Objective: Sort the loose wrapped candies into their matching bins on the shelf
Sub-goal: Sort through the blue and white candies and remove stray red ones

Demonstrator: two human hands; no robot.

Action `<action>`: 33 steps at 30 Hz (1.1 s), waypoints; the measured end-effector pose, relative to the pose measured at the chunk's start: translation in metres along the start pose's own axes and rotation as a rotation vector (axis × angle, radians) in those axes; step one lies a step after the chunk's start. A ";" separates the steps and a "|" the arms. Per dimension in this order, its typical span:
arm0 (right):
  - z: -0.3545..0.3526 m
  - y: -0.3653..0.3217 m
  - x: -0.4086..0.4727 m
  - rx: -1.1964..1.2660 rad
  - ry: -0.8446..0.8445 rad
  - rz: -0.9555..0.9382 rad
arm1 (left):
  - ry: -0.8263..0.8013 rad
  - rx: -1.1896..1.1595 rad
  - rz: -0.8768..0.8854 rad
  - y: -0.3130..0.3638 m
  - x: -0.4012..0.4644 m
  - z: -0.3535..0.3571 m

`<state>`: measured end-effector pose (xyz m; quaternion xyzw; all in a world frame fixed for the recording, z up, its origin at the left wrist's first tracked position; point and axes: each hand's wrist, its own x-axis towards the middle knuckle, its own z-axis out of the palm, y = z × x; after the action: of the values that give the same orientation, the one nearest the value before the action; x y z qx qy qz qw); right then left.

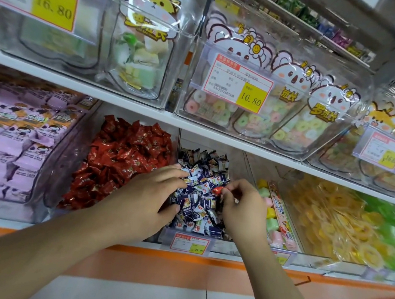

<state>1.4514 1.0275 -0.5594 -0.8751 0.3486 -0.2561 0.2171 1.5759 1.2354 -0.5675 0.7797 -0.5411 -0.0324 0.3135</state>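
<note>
right hand (242, 202) pinches a red candy (218, 190) over the blue candy bin (209, 243) | left hand (153, 193) spread flat on the blue candies (201, 198) | red candy bin (123, 156) just left

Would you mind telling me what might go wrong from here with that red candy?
The right hand pinches the red candy only at its fingertips above the blue-and-white candies; it might slip and get buried. The left hand rests in that bin and could drag blue pieces into the red bin alongside.
</note>
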 end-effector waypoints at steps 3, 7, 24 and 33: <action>-0.012 -0.009 -0.007 0.054 0.025 -0.007 | 0.049 -0.042 -0.018 0.004 0.001 -0.003; -0.020 -0.030 -0.018 0.230 -0.031 0.015 | 0.127 -0.103 -0.073 0.016 0.003 -0.010; -0.053 0.021 -0.009 -0.037 0.027 0.103 | 0.187 0.083 -0.199 0.009 0.002 -0.044; -0.051 0.046 -0.007 0.243 -0.017 0.189 | -0.097 -0.124 -0.105 0.062 0.084 0.024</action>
<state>1.3935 0.9919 -0.5472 -0.8077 0.3940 -0.2672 0.3477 1.5503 1.1387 -0.5302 0.7837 -0.5108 -0.1199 0.3323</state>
